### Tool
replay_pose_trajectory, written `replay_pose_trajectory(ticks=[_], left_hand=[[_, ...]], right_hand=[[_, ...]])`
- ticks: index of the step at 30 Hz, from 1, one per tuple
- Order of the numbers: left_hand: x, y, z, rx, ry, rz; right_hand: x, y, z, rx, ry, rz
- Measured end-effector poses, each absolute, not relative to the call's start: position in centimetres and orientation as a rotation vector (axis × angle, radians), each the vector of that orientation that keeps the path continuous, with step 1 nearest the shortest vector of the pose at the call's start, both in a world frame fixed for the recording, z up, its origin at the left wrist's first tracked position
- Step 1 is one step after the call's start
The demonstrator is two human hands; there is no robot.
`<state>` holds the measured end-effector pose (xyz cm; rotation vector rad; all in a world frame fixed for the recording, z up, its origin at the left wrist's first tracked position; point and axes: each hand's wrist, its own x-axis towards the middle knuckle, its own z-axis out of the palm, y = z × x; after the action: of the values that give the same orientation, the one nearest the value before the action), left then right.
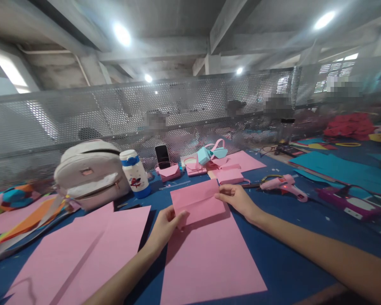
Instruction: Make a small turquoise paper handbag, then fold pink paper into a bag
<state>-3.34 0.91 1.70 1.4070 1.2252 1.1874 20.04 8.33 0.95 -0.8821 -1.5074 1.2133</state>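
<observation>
Between my two hands is a small pink sheet of paper [198,207] with a crease running across its middle. My left hand [165,222] pinches its lower left corner, thumb on top. At the right edge, my right hand [235,199] grips it between thumb and fingers. Below the held piece, a larger pink sheet [209,262] lies flat on the blue table [292,250]. More pink sheets [79,254] overlap to the left of my left forearm.
A white backpack [92,173] and a white-and-blue bottle [135,173] stand back left. Behind are a phone [162,156] and pink paper boxes [230,174]. To the right lie a pink glue gun [284,185], a purple device [349,203] and blue sheets [339,167]. A perforated metal screen [120,106] closes the back.
</observation>
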Motion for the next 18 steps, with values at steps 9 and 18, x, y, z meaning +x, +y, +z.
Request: replay_pose_trajectory(ticks=[9, 18], left_hand=[[-3.33, 0.72, 1.38, 1.291, 1.119, 1.149], [-3.45, 0.79, 1.21, 1.321, 1.242, 1.222]], right_hand=[[19.78, 8.29, 0.36, -0.965, -1.534, 1.276], [19.90, 8.35, 0.40, -0.997, -1.586, 1.200]])
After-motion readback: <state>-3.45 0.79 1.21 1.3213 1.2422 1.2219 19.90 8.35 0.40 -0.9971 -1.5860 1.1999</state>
